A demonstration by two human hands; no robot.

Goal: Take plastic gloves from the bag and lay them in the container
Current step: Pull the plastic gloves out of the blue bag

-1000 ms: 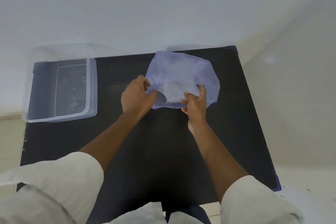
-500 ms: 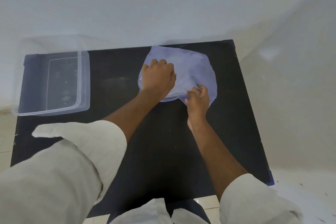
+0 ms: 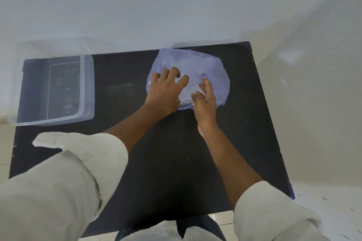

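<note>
My left hand (image 3: 164, 90) and right hand (image 3: 205, 101) press spread, empty fingers onto the bag (image 3: 205, 66), container (image 3: 86, 84) well left.

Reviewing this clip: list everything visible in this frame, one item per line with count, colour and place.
table: one, black, fills the middle of the view
container: one, clear plastic, far left of the table, looks empty
bag: one, translucent bluish plastic, far right part of the table, lying flat
wall: pale, behind the table
floor: light, right of the table
sleeves: two, off-white, near edge
left hand: one, fingers spread, on the bag
right hand: one, fingers loosely curled at the bag's near edge
</note>
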